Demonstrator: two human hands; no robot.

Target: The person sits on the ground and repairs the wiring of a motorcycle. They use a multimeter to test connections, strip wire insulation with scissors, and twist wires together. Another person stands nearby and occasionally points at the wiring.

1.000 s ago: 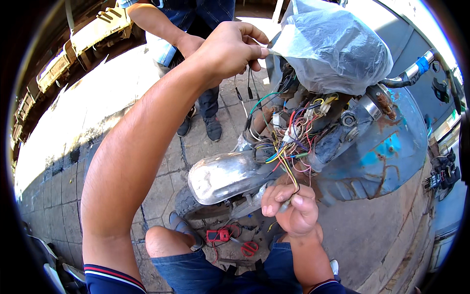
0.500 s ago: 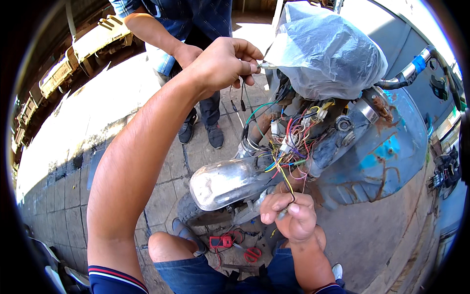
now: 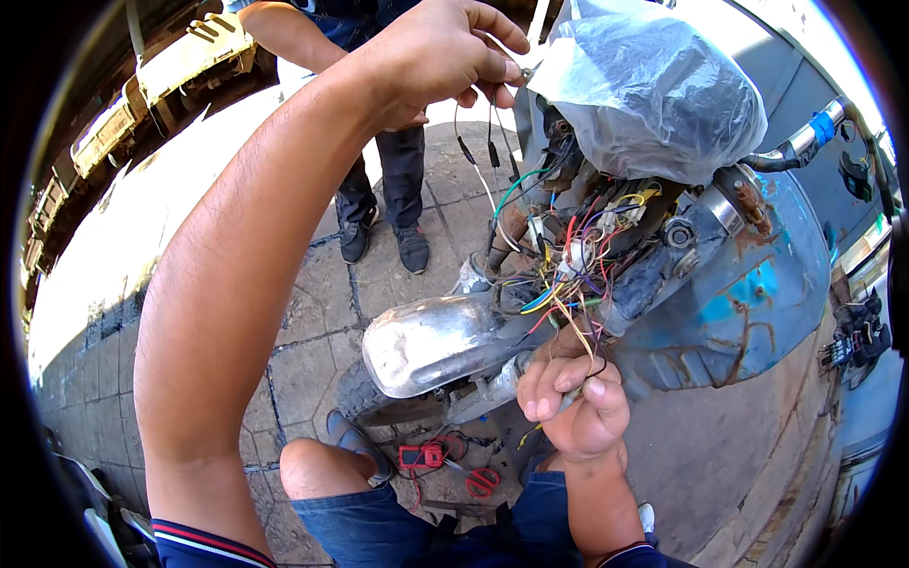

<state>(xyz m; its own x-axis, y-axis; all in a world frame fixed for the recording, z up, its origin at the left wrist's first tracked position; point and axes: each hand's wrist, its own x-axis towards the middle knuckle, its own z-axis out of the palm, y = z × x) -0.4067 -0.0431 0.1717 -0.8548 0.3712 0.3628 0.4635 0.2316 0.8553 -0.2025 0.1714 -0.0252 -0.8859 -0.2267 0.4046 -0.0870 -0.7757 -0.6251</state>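
Observation:
Raised at the upper middle, my left hand [image 3: 445,59] pinches thin dark wires [image 3: 492,123]. They hang below its fingers and have black sleeves. A small pale piece shows at the fingertips, beside the clear plastic bag [image 3: 653,95] wrapped over the motorcycle's front; its kind is unclear. My right hand [image 3: 579,407], below the open wiring, is closed on thin wires and a small greyish piece partly hidden by the fingers. Between the hands spreads a tangle of coloured wires [image 3: 574,256] with white plastic connectors.
The motorcycle has a shiny front mudguard [image 3: 436,346], a rusty blue tank [image 3: 729,303] and a handlebar [image 3: 805,142] with blue tape. Between my feet lie a red meter [image 3: 420,457] and red-handled scissors [image 3: 482,482]. Another person [image 3: 393,175] stands across from me.
My left hand has moved up and slightly right, still pinching the wires. My right hand has shifted slightly right, still closed. The other person's hand is now mostly behind my arm.

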